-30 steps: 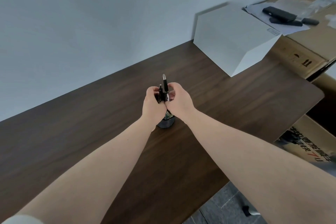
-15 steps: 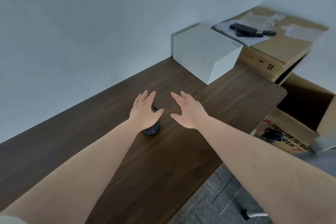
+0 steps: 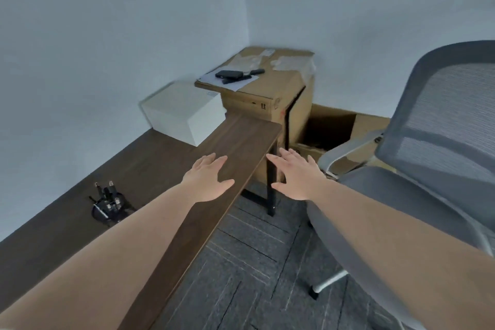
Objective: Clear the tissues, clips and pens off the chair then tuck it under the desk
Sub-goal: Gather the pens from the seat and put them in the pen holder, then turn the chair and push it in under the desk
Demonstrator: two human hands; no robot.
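Observation:
Several dark pens stand in a small black holder [image 3: 107, 202] on the dark wooden desk [image 3: 150, 163], at the left. My left hand [image 3: 207, 181] hovers flat and empty over the desk's front edge. Right of it, my right hand [image 3: 297, 175] is spread and empty above the floor, near the grey mesh chair [image 3: 417, 169]. The chair stands at the right, apart from the desk, its seat [image 3: 388, 195] bare where I can see it. My right forearm covers part of the seat.
A white box [image 3: 184, 112] sits on the desk's far end. Behind it a cardboard box [image 3: 270, 94] carries papers and dark devices, and an open carton [image 3: 332, 128] is on the floor. The black desk leg [image 3: 271, 185] stands on grey carpet tiles [image 3: 254, 262].
Both hands let go of the pens, left them in the holder and swung right toward the chair. The view turned right, which brought the chair into sight.

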